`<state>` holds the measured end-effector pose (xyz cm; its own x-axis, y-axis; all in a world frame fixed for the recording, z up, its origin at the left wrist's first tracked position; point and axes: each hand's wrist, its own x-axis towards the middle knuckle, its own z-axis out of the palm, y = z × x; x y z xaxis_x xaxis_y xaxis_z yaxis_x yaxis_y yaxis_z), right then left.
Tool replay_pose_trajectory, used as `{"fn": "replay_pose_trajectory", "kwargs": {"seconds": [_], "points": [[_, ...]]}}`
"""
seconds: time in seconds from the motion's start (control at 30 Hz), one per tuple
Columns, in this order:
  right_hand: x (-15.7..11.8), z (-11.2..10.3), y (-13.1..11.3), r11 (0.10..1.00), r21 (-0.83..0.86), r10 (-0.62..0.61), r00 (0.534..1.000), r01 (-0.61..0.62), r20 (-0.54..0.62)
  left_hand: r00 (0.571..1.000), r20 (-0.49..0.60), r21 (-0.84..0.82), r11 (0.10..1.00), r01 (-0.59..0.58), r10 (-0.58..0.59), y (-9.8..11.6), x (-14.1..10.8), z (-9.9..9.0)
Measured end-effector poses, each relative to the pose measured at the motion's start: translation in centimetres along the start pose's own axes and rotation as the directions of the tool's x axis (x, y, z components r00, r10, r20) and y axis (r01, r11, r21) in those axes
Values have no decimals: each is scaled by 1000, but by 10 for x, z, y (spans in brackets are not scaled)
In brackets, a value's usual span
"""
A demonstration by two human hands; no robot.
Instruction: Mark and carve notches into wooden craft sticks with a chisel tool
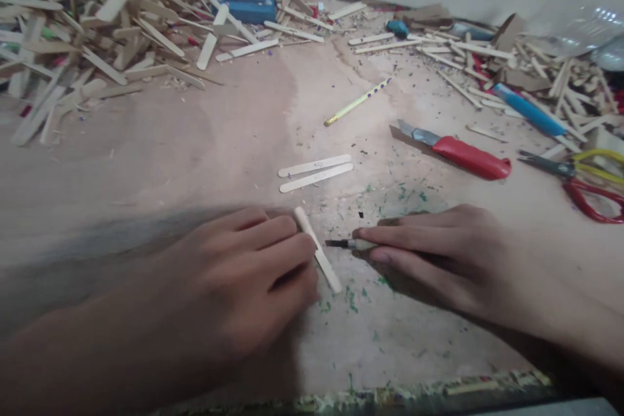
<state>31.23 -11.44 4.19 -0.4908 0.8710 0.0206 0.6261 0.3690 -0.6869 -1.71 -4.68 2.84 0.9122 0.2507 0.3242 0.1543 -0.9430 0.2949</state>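
A pale popsicle stick (pixel 329 272) lies slanted on the wooden table. My left hand (pixel 253 266) is curled at its left edge, fingertips against its middle; part of the grip is hidden. From the other side, my right hand (pixel 433 253) pinches a small carving knife (pixel 359 244) with a pale handle and a short dark blade. The blade tip points left, just short of the stick. Beyond both hands, a popsicle stick (pixel 314 166) with pencil marks lies almost parallel to another marked popsicle stick (pixel 316 178).
A red utility knife (pixel 470 156) with its blade out lies at right, beside scissors (pixel 568 172) with red and yellow handles. A pencil (pixel 355 103) is farther back. Heaps of loose sticks (pixel 112 19) cover the back left and back right. Green shavings (pixel 351 299) dot the table.
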Motion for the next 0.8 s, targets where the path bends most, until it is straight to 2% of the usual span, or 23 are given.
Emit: {"fn": "replay_pose_trajectory", "kwargs": {"seconds": [0.1,0.2,0.37,0.5,0.57,0.6,0.73,0.8], "points": [[2,-4,-3,1000,-24,-13,999,14,33,996,-69,27,998,50,-48,2,-3,3],[3,-5,-3,1000,-14,-22,1000,22,14,994,-60,111,989,96,-90,-1,-5,2],[2,-1,2,999,26,-37,999,37,-11,996,-79,147,987,63,-52,-7,-4,-1],[3,5,6,966,236,98,994,-107,47,998,-69,140,990,9,0,-10,-6,1],[5,7,6,928,328,158,984,-177,83,1000,-29,109,994,15,-12,-12,-10,2],[6,7,6,916,351,172,981,-192,87,999,-43,68,997,33,-31,-13,-13,3],[8,9,1,903,378,196,978,-206,65,998,-57,139,990,32,-24,-20,-24,19],[8,10,-1,902,381,198,979,-202,49,998,-50,177,984,-17,26,-29,-28,32]]}}
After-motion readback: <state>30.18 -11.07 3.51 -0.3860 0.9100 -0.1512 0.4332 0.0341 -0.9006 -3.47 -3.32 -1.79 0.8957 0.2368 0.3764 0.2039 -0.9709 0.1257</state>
